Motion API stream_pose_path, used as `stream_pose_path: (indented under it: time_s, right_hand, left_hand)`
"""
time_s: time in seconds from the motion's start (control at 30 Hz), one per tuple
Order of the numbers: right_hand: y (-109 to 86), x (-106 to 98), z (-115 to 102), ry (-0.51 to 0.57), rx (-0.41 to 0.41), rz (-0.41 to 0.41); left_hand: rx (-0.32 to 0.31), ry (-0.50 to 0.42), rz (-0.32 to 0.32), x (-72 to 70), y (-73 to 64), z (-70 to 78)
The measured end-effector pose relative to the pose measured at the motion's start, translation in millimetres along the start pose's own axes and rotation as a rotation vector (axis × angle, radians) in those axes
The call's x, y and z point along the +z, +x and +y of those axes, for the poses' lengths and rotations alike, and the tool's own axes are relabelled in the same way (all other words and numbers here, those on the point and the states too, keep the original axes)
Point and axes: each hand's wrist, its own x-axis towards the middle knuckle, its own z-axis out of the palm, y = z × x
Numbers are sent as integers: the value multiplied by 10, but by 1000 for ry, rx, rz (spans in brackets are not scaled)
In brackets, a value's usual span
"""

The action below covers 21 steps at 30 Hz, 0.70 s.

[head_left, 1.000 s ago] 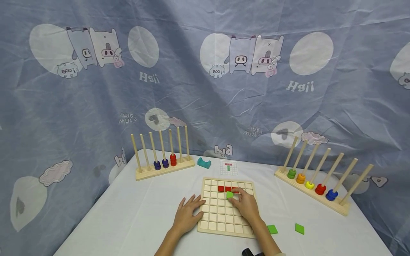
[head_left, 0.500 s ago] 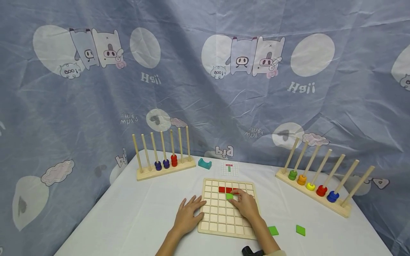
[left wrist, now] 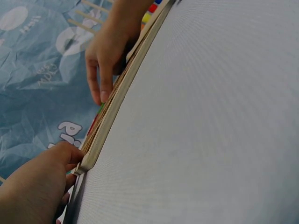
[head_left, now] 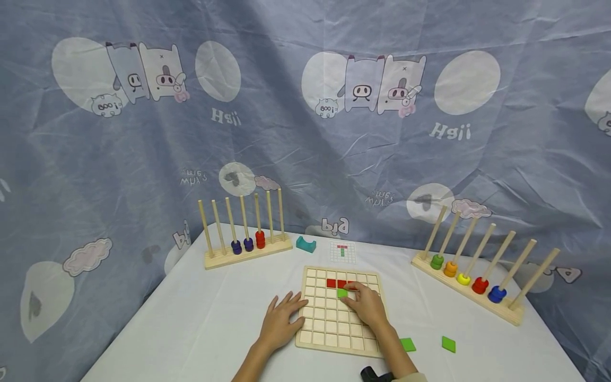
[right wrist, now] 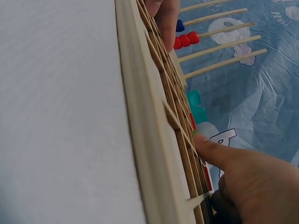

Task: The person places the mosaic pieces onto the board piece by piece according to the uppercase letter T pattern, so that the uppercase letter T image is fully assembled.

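A wooden grid board lies on the table in the head view, with a row of red square tiles in its cells. My right hand pinches a green square tile with thumb and fingers, at the cell just below the middle red tile. The right wrist view shows the thumb right at that green tile. Fingers spread, my left hand rests at the board's left edge. From the left wrist view, its fingers touch the board's corner.
Two loose green tiles lie right of the board. Behind it are a printed pattern card and a teal block. Peg stands with coloured beads stand at back left and right. A black object sits at the front.
The green tile, tilted one second ago, now lies flatter and slightly lower in its cell below the red row. The left hand stays at the board's edge. The head view has shifted slightly.
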Motion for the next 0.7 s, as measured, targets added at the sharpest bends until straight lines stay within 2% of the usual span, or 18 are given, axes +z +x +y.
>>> stream_pose_path:
  time_s: [0.2,0.43,0.7]
  right_hand:
    - [-38,-27,-15,45,38,-26]
    - [-120,-95,-3,79,-3,-6]
    - [-349,-267,76,62,-4,-40]
  left_hand:
    - [-13,9,-18,7,-1,-11]
    - [-12,5,-14,-22,12,-9]
    - [-20,-6,-38,-6,0,-4]
